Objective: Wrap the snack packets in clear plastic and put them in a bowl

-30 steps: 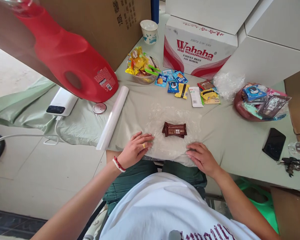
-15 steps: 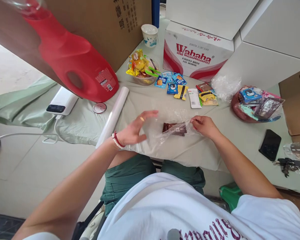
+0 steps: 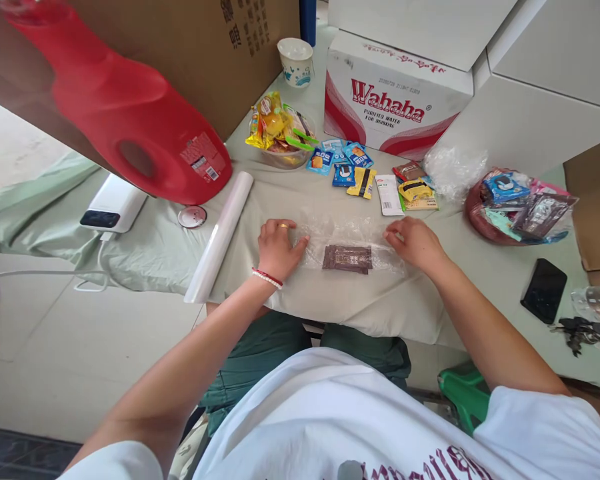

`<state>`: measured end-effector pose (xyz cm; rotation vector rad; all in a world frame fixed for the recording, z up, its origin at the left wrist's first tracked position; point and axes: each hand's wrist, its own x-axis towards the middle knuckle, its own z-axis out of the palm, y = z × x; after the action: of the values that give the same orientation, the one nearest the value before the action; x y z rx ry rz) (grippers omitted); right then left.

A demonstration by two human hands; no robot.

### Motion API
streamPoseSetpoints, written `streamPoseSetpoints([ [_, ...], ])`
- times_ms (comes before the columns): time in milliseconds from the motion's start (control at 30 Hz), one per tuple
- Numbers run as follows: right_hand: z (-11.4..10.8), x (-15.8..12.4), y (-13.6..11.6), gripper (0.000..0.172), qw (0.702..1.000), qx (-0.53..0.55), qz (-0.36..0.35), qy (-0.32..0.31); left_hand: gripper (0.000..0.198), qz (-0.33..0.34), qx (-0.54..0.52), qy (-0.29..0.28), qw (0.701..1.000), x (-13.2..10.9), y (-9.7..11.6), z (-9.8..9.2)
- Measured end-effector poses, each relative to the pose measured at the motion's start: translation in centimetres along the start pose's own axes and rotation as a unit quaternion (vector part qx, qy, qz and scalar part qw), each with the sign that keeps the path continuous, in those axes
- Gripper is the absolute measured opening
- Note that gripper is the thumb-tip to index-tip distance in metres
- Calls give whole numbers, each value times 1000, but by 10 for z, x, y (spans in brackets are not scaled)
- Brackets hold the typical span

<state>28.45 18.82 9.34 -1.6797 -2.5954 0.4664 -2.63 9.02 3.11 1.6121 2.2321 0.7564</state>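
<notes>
A sheet of clear plastic wrap [image 3: 347, 230] lies crinkled on the cloth-covered table in front of me. Brown snack packets [image 3: 347, 259] lie together at the middle of the sheet, with film seemingly over at least part of them. My left hand [image 3: 277, 250] rests at the sheet's left edge, fingers bent and the thumb held apart from the forefinger. At the opposite edge my right hand [image 3: 415, 243] pinches the film between thumb and fingers. Left of my left hand lies a white roll of plastic wrap [image 3: 220, 240].
Small snack packets [image 3: 344, 175] lie behind the sheet. A clear bowl of snacks [image 3: 285, 159], a paper cup [image 3: 296, 63] and a Wahaha carton [image 3: 395, 97] stand farther back. To the left are a red jug [image 3: 150, 127] and a power bank [image 3: 113, 203]; rightward, a filled bowl [image 3: 485, 213] and phone [image 3: 544, 291].
My left hand has come down and right onto the sheet's left edge. The film lies flatter around the brown packets. My right hand stays near the right edge.
</notes>
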Motion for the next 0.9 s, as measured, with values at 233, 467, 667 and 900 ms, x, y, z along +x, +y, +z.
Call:
streamPoseSetpoints([
  [233, 20, 71, -59, 71, 994, 1, -96, -57, 66, -42, 65, -16, 997, -8, 20, 8],
  [467, 16, 46, -77, 31, 962, 162, -189, -113, 34, -55, 52, 7, 997, -6, 21, 14],
  [667, 32, -16, -86, 39, 949, -46, -297, -91, 10, -43, -19, 0, 999, -2, 10, 0],
  [900, 50, -32, -97, 35, 968, -51, -240, -56, 19, 33, -180, -60, 981, -22, 53, -9],
])
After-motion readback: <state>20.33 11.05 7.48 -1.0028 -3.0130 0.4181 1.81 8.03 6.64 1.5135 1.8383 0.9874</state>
